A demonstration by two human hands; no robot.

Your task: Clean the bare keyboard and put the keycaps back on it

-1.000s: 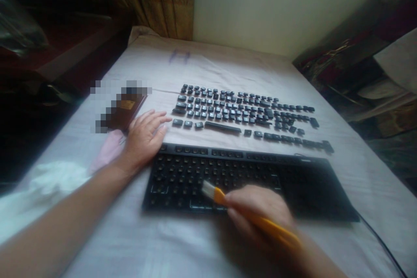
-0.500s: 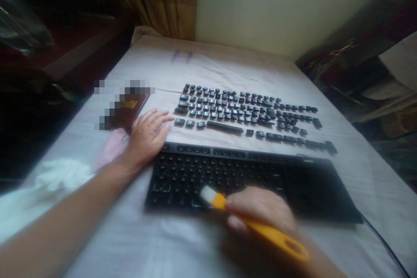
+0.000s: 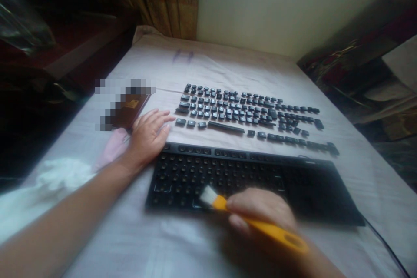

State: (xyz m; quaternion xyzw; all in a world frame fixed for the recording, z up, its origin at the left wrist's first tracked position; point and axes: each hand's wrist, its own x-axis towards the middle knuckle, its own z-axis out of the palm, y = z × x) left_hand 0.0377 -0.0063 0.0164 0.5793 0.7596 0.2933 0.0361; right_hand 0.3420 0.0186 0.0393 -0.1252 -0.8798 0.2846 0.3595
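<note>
A black keyboard base (image 3: 247, 178) with its keycaps removed lies across a pale sheet (image 3: 182, 243). Beyond it, several loose black keycaps (image 3: 241, 110) are laid out in rows. My right hand (image 3: 260, 215) is closed around an orange-handled brush (image 3: 260, 226), whose white bristles (image 3: 207, 194) touch the front left part of the keyboard. My left hand (image 3: 148, 135) rests flat on the sheet with fingers spread, just beside the keyboard's far left corner.
A dark brown box (image 3: 130, 110) lies left of the keycaps, a pink cloth (image 3: 112, 147) and white crumpled tissue (image 3: 61, 173) nearer me. The keyboard cable (image 3: 384, 245) trails right. A curtain (image 3: 163, 0) and wall stand behind; dark furniture flanks both sides.
The brush has shifted slightly along the keyboard's front left area, its handle swinging lower to the right. My left hand has stayed put.
</note>
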